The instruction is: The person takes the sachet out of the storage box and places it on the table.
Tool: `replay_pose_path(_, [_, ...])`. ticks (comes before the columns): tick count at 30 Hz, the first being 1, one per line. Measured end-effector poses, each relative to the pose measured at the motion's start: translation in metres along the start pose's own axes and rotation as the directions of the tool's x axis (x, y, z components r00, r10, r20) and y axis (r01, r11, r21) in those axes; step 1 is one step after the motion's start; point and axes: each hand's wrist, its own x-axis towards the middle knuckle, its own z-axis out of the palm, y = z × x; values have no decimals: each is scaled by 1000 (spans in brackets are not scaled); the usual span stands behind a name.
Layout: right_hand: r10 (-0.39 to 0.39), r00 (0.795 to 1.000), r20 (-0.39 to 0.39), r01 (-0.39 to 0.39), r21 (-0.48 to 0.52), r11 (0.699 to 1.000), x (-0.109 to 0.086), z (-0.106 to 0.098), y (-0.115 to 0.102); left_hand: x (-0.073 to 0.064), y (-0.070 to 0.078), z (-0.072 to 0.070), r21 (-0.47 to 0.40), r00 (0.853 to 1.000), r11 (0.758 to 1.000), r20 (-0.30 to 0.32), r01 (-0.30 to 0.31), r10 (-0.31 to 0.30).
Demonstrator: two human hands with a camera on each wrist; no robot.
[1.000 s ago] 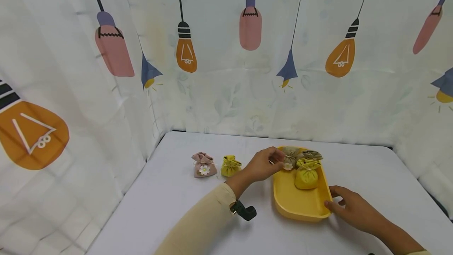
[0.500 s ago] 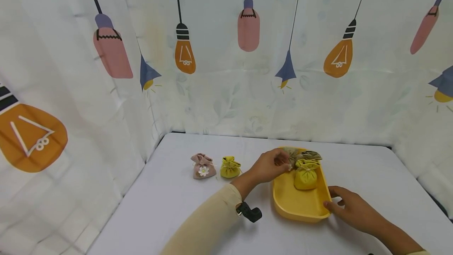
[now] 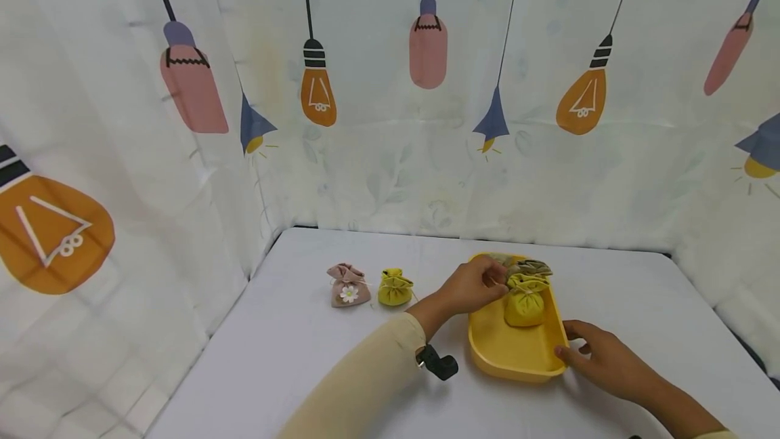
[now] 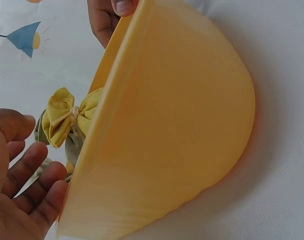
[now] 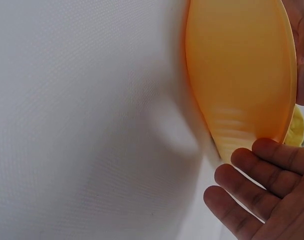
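Observation:
My left hand (image 3: pixel 478 284) reaches over the left rim of a yellow tray (image 3: pixel 506 366), its fingers loosely bent. Beside its fingertips sits a grey-green drawstring pouch (image 3: pixel 501 259), mostly hidden by the hand. A bright yellow pouch (image 3: pixel 525 305) tied at the neck stands in the tray, with olive gathered cloth (image 3: pixel 532 267) behind it. In the left wrist view, the thumb and fingers of the left hand (image 4: pixel 21 175) are apart, near the tray's edge. My right hand (image 3: pixel 594 358) holds the tray's right rim, thumb over the edge and fingers (image 5: pixel 264 170) against the outer wall.
On the white table (image 3: pixel 292 358), left of the tray, stand a pink pouch (image 3: pixel 349 285) with a white flower and a small yellow-green pouch (image 3: pixel 395 288). A white curtain (image 3: pixel 390 154) printed with lamps hangs behind and to the left.
My left hand has moved a little to the right, further over the tray, and now covers more of the grey-green pouch. The right hand and tray have stayed in place.

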Motion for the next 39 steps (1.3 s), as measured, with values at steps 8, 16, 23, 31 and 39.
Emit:
replay_pose_path(8, [37, 999, 26, -37, -8, 999, 4, -2, -2, 5, 2, 2, 50, 1000, 998, 15, 23, -24])
replay_pose_path(16, [21, 999, 24, -21, 3, 1000, 2, -1, 0, 11, 0, 9, 91, 999, 995, 6, 41, -41])
replay_pose_path(23, [-14, 1000, 11, 14, -1, 1000, 1, 0, 1, 17, 4, 13, 156, 997, 985, -13, 73, -72])
replay_pose_path(31, [6, 1000, 18, -6, 5, 1000, 1, -2, 0, 22, 9, 19, 203, 988, 967, -18, 156, -155])
replay_pose_path(39, [23, 999, 26, -23, 14, 1000, 2, -3, -1, 25, 13, 25, 253, 987, 955, -15, 157, -159])
